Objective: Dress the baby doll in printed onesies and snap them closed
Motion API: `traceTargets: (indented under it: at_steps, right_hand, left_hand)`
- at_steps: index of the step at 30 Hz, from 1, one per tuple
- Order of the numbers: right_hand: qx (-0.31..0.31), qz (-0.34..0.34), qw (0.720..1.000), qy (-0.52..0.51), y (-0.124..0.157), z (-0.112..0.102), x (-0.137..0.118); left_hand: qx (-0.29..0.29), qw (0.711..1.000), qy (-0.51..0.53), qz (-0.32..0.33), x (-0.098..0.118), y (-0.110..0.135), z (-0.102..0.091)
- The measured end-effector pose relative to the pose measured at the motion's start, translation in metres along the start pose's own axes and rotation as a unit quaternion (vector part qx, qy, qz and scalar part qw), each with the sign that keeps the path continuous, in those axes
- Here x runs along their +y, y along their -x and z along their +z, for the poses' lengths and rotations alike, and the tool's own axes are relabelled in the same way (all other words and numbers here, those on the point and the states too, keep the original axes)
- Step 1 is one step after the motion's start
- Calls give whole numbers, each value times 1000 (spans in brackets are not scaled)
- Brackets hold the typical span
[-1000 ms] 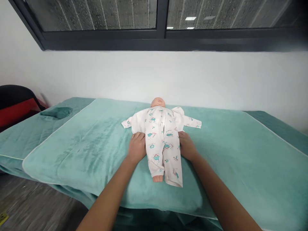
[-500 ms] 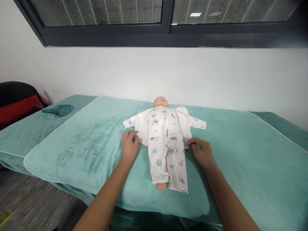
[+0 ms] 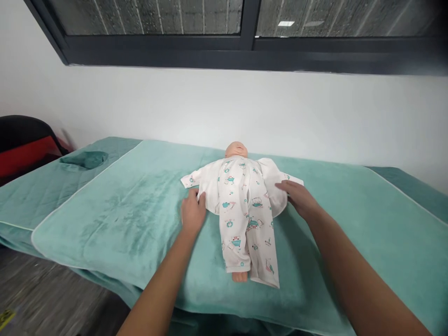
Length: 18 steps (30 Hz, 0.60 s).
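A baby doll (image 3: 236, 149) lies on its back with its head toward the wall. It wears a white printed baby shirt (image 3: 209, 179), sleeves spread to both sides, and matching baby pants (image 3: 235, 233) pulled high over the front. One foot (image 3: 240, 276) sticks out of the left pant leg; the right leg lies flat. At the shirt's lower left edge, my left hand (image 3: 193, 210) has thumb and fingers around the cloth. My right hand (image 3: 297, 197) reaches over the shirt's right side, fingers stretched out and close to the rounded white flap.
A teal plush sheet (image 3: 115, 219) covers the bed, its front edge hanging close to me. At the left are a face hole (image 3: 86, 159) and a black and red chair (image 3: 28, 151). Behind stand a white wall (image 3: 196, 102) and a dark window frame (image 3: 157, 52).
My right hand has let go of the shirt's lower right corner and risen with fingers extended. The right flap now spreads out rounder. My left hand stays at the left edge.
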State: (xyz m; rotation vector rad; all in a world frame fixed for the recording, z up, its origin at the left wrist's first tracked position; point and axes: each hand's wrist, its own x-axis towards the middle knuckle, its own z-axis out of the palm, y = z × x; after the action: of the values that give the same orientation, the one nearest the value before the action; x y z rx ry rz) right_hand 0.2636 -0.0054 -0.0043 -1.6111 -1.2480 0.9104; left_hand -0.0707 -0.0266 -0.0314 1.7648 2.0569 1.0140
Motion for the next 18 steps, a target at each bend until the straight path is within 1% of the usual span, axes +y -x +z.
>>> traceTargets:
  at_steps: [1,2,3,4,5,7,9,12,13,14,15,17,18]
  right_hand:
    - [-23,-3,997,-79,0,-1,-9]
    - [-46,-7,988,-150,1,-1,-20]
    - [-66,-13,978,-200,3,1,-31]
    - [-83,-22,972,-219,6,5,-43]
    - [-102,-33,970,-216,11,9,-56]
    - [-140,-66,974,-166,22,18,-81]
    - [-199,-103,972,-73,32,24,-102]
    - [-311,-124,941,58,37,31,-122]
    - [-323,-127,935,78,34,34,-125]
    - [-312,-134,937,84,29,38,-127]
    - [-280,-146,945,81,23,44,-126]
    - [-174,-179,966,73,8,61,-122]
    - [-117,-195,971,71,0,71,-119]
  left_hand:
    - [-4,1000,12,2,0,0,0]
    - [-6,1000,21,4,-1,0,1]
    - [-8,1000,27,6,-1,0,1]
    - [-8,999,32,6,0,0,2]
    - [-8,999,37,5,0,0,2]
    - [-6,999,46,2,0,0,2]
    - [-2,999,49,-1,0,0,2]
    - [6,999,41,2,-1,1,4]
    - [7,999,37,6,-2,2,5]
    - [7,999,35,14,-3,2,6]
    - [5,999,33,25,-4,3,8]
    - [-4,998,36,55,-6,4,12]
    - [-9,997,39,70,-7,5,13]
